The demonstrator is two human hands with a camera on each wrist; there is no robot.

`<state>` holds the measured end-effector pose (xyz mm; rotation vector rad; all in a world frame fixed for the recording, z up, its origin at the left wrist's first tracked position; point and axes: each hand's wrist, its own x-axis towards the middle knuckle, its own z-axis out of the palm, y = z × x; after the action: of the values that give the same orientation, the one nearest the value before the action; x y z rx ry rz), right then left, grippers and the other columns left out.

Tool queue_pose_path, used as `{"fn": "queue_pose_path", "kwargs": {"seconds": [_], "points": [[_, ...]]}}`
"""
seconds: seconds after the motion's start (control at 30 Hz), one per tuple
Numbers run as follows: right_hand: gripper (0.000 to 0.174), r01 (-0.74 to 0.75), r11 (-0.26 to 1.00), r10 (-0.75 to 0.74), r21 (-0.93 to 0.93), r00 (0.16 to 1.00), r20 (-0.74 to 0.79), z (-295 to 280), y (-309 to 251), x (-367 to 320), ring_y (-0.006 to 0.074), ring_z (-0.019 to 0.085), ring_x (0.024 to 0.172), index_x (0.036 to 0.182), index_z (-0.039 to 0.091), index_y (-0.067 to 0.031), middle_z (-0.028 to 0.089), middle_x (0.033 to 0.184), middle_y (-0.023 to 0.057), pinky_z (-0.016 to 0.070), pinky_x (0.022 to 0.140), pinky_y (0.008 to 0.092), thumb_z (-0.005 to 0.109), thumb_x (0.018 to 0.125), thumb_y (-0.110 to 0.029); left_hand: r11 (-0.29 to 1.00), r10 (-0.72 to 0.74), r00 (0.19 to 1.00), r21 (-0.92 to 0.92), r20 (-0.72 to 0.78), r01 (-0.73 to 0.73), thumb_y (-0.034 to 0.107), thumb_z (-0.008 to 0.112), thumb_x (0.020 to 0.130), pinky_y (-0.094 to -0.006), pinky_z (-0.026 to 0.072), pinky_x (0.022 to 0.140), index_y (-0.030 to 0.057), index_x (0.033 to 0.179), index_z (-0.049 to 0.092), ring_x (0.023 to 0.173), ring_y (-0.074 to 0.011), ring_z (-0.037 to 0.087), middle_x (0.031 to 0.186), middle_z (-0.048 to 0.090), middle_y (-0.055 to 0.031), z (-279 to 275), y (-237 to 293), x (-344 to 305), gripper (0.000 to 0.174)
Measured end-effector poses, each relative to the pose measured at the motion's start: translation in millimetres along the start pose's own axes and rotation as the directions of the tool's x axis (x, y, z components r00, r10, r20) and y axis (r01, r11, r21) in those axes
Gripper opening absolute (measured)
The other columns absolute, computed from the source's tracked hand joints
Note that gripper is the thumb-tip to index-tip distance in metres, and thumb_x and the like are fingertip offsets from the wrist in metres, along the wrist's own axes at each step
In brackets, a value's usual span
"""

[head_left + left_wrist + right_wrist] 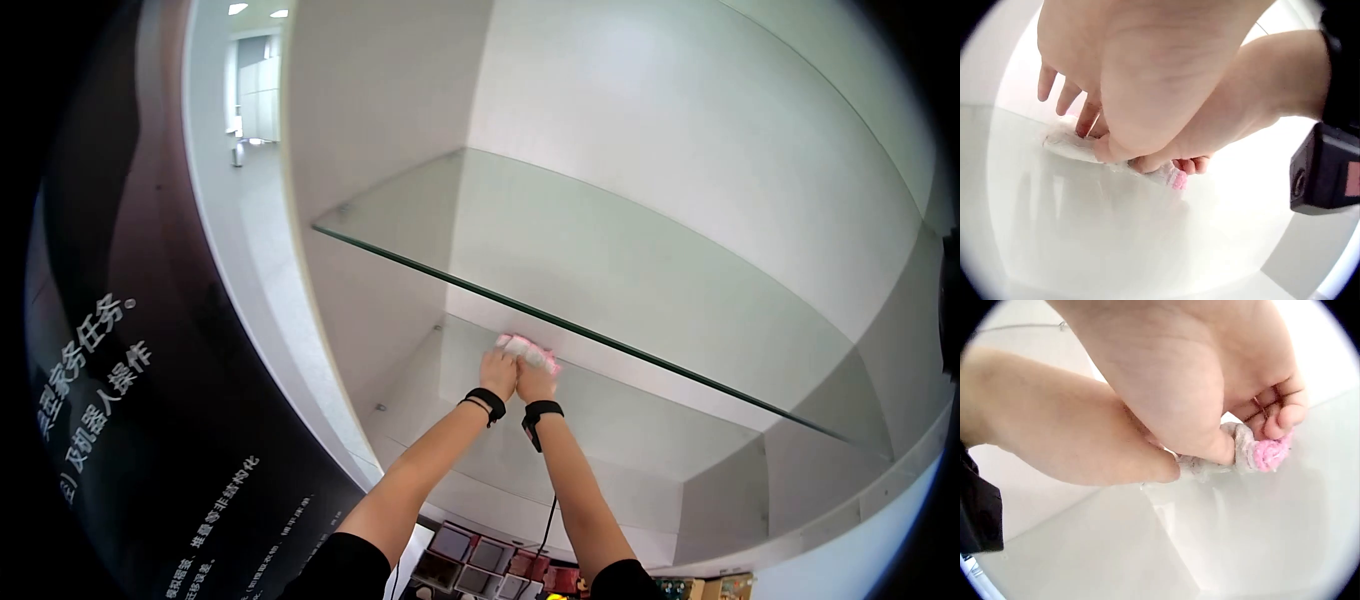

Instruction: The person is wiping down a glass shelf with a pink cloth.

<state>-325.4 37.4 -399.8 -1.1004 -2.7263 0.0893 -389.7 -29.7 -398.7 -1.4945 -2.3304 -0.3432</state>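
A crumpled white cloth with pink edging lies at the back of the lower glass shelf, below the upper shelf's front edge. My left hand and right hand are side by side on it. In the left wrist view, my left thumb and a finger pinch the bunched cloth, the other fingers stretched toward the back panel. The right wrist view has my right thumb and curled fingers gripping the end with the pink trim. Part of the cloth is hidden behind both hands.
An upper glass shelf spans the cabinet above my hands, its dark green edge facing me. The cabinet's side wall stands left, beside a black panel with white lettering. Boxed items sit low at the front.
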Motion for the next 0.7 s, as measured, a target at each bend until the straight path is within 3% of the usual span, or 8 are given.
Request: {"fn": "queue_pose_path", "kwargs": {"seconds": [0.07,0.13,0.2,0.4,0.47,0.53,0.67,0.7], "points": [[0.028,0.085,0.995,-0.077,0.059,0.989,-0.125,22.3,-35.6,11.4,0.0226,0.054,0.068,0.098,0.045,-0.0257,0.055,0.076,0.0067,0.0414,0.053,0.0356,0.025,0.079,-0.03,0.994,-0.082,0.994,0.085,0.078,0.075,0.016,0.043,0.069,-0.0322,0.0314,0.073,0.0102,0.088,0.051,0.091,-0.0177,0.04,0.092,0.045,-0.0016,-7.8,-29.7,-7.8,0.021],[0.031,0.076,0.993,-0.071,0.09,0.996,-0.06,5.0,-76.7,-1.9,0.022,0.054,0.065,0.095,0.048,-0.023,0.055,0.074,0.0063,0.0412,0.053,0.035,0.023,0.079,-0.032,0.983,-0.138,0.976,0.14,0.168,0.115,0.015,0.044,0.068,-0.0324,0.0314,0.073,0.0076,0.091,0.048,0.091,-0.0189,0.04,0.093,0.045,-0.0042,-23.3,-56.0,-27.7,0.024],[0.031,0.128,0.992,-0.129,0.01,0.984,0.122,0.1,-101.4,-12.2,0.0245,0.053,0.068,0.106,0.039,-0.0244,0.055,0.076,0.0083,0.0419,0.058,0.0365,0.028,0.077,-0.025,0.986,-0.132,0.975,0.127,0.179,0.111,0.013,0.044,0.067,-0.0326,0.0321,0.073,0.0055,0.092,0.046,0.089,-0.0205,0.041,0.091,0.045,-0.0067,-33.4,-75.5,-48.5,0.026],[0.034,0.217,0.972,-0.229,0.095,0.962,0.147,5.1,-114.9,-57.1,0.0245,0.054,0.068,0.107,0.039,-0.0157,0.056,0.074,0.0091,0.0397,0.065,0.0362,0.034,0.073,-0.023,0.984,-0.062,0.995,0.173,0.083,0.047,0.012,0.044,0.066,-0.0326,0.0388,0.063,0.0046,0.086,0.047,0.074,-0.0216,0.049,0.082,0.046,-0.0092,-54.4,-79.8,-93.5,0.021],[0.029,0.41,0.889,-0.341,0.205,0.89,-0.302,1.6,-106.3,-79.7,0.0228,0.054,0.061,0.099,0.044,-0.0147,0.056,0.066,0.009,0.0376,0.069,0.036,0.029,0.077,-0.024,0.983,-0.056,0.996,0.178,0.071,0.043,0.012,0.045,0.066,-0.0316,0.0396,0.061,0.0046,0.082,0.048,0.07,-0.0217,0.049,0.078,0.047,-0.0083,-49.0,-68.6,-98.9,0.018],[0.027,0.427,0.871,-0.327,0.244,0.873,-0.363,-6.3,-94.4,-98.3,0.0214,0.054,0.059,0.098,0.045,-0.0136,0.056,0.065,0.0084,0.0369,0.07,0.0363,0.034,0.074,-0.021,0.984,-0.06,0.998,0.172,0.035,0.053,0.011,0.045,0.065,-0.0295,0.0407,0.057,0.0048,0.078,0.05,0.066,-0.0208,0.05,0.073,0.048,-0.0069,-42.0,-53.3,-103.8,0.015],[0.027,0.214,0.977,-0.215,0.023,0.976,0.037,-21.7,-56.9,-131.9,0.0219,0.054,0.055,0.098,0.045,-0.0163,0.056,0.068,0.0067,0.0423,0.056,0.0356,0.038,0.072,-0.019,0.982,0.105,0.994,0.157,0.016,-0.106,0.011,0.047,0.064,-0.0272,0.0413,0.054,0.0054,0.075,0.049,0.065,-0.0192,0.05,0.07,0.047,-0.0064,-56.9,-9.1,-113.0,0.013],[0.027,0.167,0.986,-0.168,0.021,0.984,0.056,-29.2,-41.5,-143.3,0.0219,0.054,0.055,0.098,0.045,-0.0163,0.056,0.068,0.0067,0.0423,0.056,0.0356,0.038,0.072,-0.019,0.976,0.145,0.989,0.16,0.027,-0.147,0.011,0.048,0.063,-0.0273,0.0413,0.053,0.0053,0.075,0.049,0.064,-0.0191,0.05,0.07,0.047,-0.0064,-61.3,6.0,-116.4,0.013]]}}
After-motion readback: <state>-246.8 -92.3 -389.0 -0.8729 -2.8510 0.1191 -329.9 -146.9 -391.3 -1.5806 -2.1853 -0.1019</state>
